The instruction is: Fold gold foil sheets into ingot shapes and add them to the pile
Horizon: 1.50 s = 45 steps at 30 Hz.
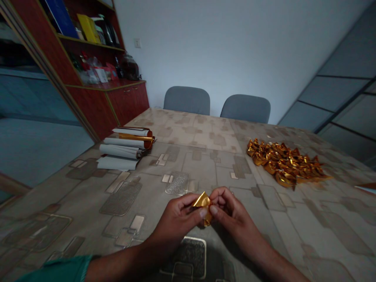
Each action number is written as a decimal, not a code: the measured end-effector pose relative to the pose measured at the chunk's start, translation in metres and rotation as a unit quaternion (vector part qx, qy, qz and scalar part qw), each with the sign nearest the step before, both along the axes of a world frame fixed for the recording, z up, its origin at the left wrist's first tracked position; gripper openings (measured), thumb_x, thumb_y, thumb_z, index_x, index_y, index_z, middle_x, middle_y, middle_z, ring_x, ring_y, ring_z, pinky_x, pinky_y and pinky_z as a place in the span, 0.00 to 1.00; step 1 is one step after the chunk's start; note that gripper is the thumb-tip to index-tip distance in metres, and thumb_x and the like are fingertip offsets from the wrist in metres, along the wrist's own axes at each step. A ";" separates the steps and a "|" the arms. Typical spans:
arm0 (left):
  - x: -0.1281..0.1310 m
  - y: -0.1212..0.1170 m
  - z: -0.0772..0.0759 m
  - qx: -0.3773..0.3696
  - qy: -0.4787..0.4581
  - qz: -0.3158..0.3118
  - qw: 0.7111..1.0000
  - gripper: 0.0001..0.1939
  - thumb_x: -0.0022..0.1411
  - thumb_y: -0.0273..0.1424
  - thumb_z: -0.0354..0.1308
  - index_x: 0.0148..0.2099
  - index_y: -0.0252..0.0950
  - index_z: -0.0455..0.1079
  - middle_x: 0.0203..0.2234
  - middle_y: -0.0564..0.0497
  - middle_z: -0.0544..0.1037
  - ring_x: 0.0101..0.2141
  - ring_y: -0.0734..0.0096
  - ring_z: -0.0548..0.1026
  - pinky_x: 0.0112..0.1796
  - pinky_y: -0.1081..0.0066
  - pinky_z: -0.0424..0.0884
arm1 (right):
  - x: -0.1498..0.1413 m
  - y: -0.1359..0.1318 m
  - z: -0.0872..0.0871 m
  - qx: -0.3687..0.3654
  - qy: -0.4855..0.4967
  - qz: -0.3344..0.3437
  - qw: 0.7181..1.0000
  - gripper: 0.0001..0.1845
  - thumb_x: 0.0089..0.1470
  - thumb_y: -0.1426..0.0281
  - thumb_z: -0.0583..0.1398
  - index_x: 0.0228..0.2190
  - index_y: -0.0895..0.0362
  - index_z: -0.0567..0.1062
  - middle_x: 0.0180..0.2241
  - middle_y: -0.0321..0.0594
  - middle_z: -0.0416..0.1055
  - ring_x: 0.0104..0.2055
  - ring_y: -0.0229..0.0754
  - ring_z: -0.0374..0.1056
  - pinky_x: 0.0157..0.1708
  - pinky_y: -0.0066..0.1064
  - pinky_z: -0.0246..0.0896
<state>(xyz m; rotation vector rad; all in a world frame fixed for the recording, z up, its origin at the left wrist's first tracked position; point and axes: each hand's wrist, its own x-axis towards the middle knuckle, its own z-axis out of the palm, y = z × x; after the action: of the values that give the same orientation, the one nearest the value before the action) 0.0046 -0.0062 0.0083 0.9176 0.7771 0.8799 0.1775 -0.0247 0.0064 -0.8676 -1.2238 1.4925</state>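
My left hand (pixel 176 219) and my right hand (pixel 232 213) are both closed in a pinch, fingers curled, holding one crumpled piece of gold foil (pixel 203 205) between them just above the table. The foil sits between my thumbs, and part of it hangs below my fingers. A teal sleeve (pixel 55 270) covers my left arm above the wrist, while my right forearm (pixel 273 266) is bare as far as I can see.

Under my hands is a grey-beige table cover (pixel 202 133) printed with rectangular patches. Ahead and to the right lies one heap of crumpled gold foil pieces (pixel 284 162), too tangled to count exactly. Ahead and to the left, well apart from the heap, are about four rolled sheets (pixel 126 143), one showing gold foil (pixel 135 137), resting on a flat stack of pale paper (pixel 117 162).

Beyond the table's far edge stand two grey chairs (pixel 186 101) (pixel 245 109), side by side. To the left is one reddish-brown wooden cabinet (pixel 96 105) with two lower doors, its shelves holding a yellow box (pixel 88 28), a blue binder (pixel 61 17), and a dark glass jar (pixel 131 67). One light switch (pixel 137 43) sits on the pale wall (pixel 205 47), and grey panels (pixel 337 102) fill the right side.
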 end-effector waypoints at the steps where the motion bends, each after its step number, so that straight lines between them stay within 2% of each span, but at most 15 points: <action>1: 0.000 0.000 -0.001 -0.013 -0.018 -0.003 1.000 0.21 0.50 0.40 0.74 0.44 0.34 0.79 0.34 0.48 0.82 0.34 0.68 0.78 0.37 0.72 0.72 | 0.001 0.002 -0.002 -0.023 0.025 0.006 0.999 0.13 0.58 0.60 0.66 0.37 0.53 0.71 0.31 0.33 0.71 0.32 0.37 0.68 0.33 0.29 0.62; 5: -0.001 0.002 -0.003 -0.061 -0.100 -0.022 0.993 0.21 0.54 0.39 0.72 0.48 0.36 0.77 0.32 0.50 0.81 0.32 0.72 0.78 0.36 0.72 0.75 | 0.003 0.005 0.000 -0.095 0.082 0.012 0.992 0.15 0.54 0.61 0.70 0.37 0.55 0.73 0.31 0.34 0.73 0.31 0.35 0.69 0.33 0.27 0.62; 9: -0.002 0.003 -0.005 -0.061 -0.120 -0.049 0.990 0.20 0.57 0.37 0.71 0.49 0.34 0.76 0.30 0.50 0.80 0.29 0.75 0.77 0.34 0.75 0.75 | 0.004 0.003 0.004 -0.125 0.109 0.023 0.986 0.16 0.53 0.61 0.70 0.37 0.57 0.74 0.31 0.37 0.77 0.31 0.37 0.71 0.35 0.28 0.64; 14: -0.001 0.004 -0.008 -0.065 -0.091 -0.029 0.993 0.18 0.55 0.35 0.73 0.44 0.33 0.74 0.28 0.52 0.79 0.25 0.78 0.76 0.29 0.77 0.73 | 0.003 0.004 -0.003 -0.133 0.098 0.040 0.985 0.16 0.54 0.61 0.70 0.37 0.59 0.75 0.30 0.39 0.78 0.31 0.38 0.72 0.35 0.29 0.64; 19: 0.001 0.004 -0.007 -0.065 -0.073 -0.015 0.995 0.20 0.50 0.35 0.75 0.40 0.33 0.71 0.27 0.54 0.78 0.24 0.77 0.76 0.28 0.77 0.72 | 0.002 0.003 -0.003 -0.137 0.085 0.031 0.986 0.17 0.52 0.60 0.71 0.35 0.57 0.75 0.29 0.36 0.75 0.31 0.37 0.71 0.35 0.30 0.63; 30: 0.002 0.001 -0.007 -0.058 -0.055 -0.020 0.997 0.23 0.49 0.40 0.75 0.40 0.34 0.69 0.28 0.53 0.78 0.27 0.74 0.77 0.33 0.72 0.72 | 0.001 0.002 0.000 -0.146 0.070 0.028 0.986 0.18 0.49 0.60 0.72 0.34 0.58 0.75 0.27 0.33 0.71 0.28 0.33 0.65 0.30 0.26 0.56; 45: 0.002 0.002 -0.006 -0.080 -0.076 -0.030 0.993 0.24 0.47 0.40 0.77 0.39 0.35 0.69 0.29 0.54 0.77 0.30 0.71 0.78 0.35 0.70 0.71 | 0.002 0.000 0.000 -0.137 0.073 0.030 0.987 0.18 0.48 0.60 0.73 0.32 0.58 0.74 0.26 0.32 0.71 0.27 0.33 0.64 0.29 0.26 0.56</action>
<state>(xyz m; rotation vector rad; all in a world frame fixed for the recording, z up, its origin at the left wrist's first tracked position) 0.0062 -0.0044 0.0022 0.7204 0.6754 0.8132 0.1790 -0.0244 0.0061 -0.8879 -0.9587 1.7688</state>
